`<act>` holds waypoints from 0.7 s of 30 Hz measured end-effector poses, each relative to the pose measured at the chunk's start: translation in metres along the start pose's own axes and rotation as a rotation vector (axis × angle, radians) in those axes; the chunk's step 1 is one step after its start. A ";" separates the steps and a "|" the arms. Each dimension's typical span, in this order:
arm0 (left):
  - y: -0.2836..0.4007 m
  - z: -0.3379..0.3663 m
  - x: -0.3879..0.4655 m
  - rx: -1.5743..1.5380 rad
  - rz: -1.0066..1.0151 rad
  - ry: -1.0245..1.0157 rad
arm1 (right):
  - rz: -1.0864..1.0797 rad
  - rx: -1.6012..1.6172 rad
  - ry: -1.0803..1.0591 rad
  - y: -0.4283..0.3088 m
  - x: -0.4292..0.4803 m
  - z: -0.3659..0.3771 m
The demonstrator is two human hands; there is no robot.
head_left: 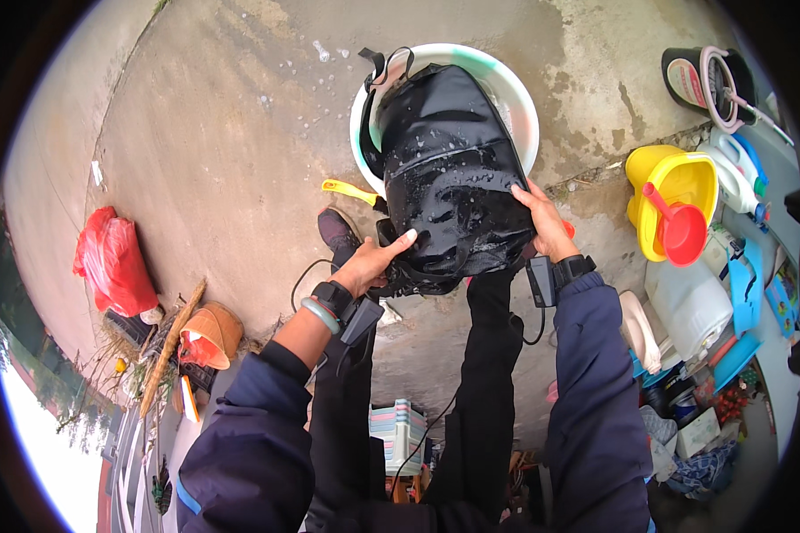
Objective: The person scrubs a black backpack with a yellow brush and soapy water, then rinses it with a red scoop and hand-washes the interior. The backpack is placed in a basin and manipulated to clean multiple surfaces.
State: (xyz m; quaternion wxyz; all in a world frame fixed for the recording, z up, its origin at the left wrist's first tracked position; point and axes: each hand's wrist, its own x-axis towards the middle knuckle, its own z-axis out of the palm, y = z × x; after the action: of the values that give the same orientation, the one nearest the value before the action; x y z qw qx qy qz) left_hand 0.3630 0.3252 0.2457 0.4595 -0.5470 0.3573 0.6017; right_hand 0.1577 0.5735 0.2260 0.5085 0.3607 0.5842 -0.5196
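Note:
A wet black backpack (450, 160) with soap suds on its surface lies across a round plastic basin (521, 86), its near end hanging over the rim toward me. My left hand (372, 261) grips the bag's near left corner, thumb on top and fingers hidden beneath. On the opposite side, my right hand (545, 220) holds the near right edge, thumb uppermost. Black straps dangle over the basin's far left rim. Beside the bag, a yellow-handled brush (348, 189) rests by the basin, its head mostly hidden.
Right of me stand a yellow tub (642, 170) with a red dipper (684, 233), a mop bucket (685, 78) and a translucent jug (690, 310). A red plastic bag (115, 260) and an orange-brown pot (217, 330) sit at left. Wet patches mark the concrete floor (240, 146).

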 end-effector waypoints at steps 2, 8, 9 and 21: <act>0.021 -0.024 0.002 -0.067 0.042 -0.187 | -0.008 -0.029 -0.022 -0.003 0.005 -0.005; 0.075 -0.057 -0.004 -0.210 0.158 0.015 | -0.156 -0.717 0.055 -0.020 0.015 -0.011; 0.081 -0.060 -0.005 -0.206 0.176 -0.002 | -0.177 -0.881 0.106 -0.025 0.017 -0.010; 0.125 -0.053 -0.031 0.431 0.594 0.109 | -0.519 -1.656 -0.023 -0.099 -0.022 0.063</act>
State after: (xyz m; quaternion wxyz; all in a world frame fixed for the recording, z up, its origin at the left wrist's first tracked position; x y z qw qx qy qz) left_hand 0.2615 0.2307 0.2594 0.3498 -0.3414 0.6427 0.5900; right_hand 0.0824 0.4945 0.2746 0.4789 -0.2754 0.8330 -0.0303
